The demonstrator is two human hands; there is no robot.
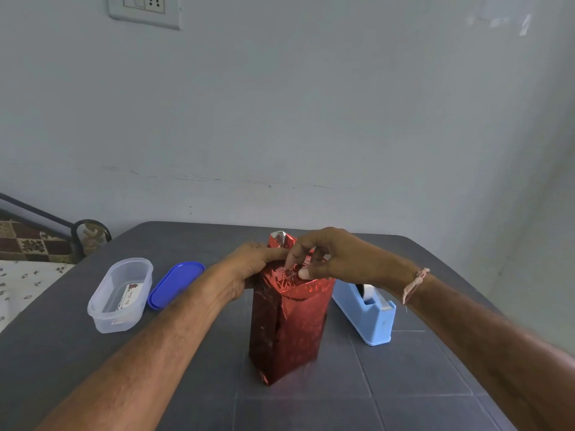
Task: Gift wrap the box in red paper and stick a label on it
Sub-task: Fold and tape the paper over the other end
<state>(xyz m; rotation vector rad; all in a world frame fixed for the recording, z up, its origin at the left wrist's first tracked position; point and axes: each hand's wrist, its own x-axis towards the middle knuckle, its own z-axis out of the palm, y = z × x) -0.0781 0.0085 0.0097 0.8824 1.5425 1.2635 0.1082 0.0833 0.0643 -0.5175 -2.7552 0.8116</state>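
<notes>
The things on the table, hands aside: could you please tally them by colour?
Red: 1, the wrapped box
Blue: 2, the lid and the tape dispenser
Clear: 1, the tub
White: 1, the label in the tub
Total: 5

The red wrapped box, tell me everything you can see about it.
The red wrapped box is tall and narrow, standing upright on the grey table, covered in shiny, crinkled red foil paper with a seam down its near face. Its top is not yet closed: one flap sticks up, showing a silver underside. The left hand grips the top from the left, and the right hand pinches the folded paper on top. A blue tape dispenser stands close on its right.
</notes>
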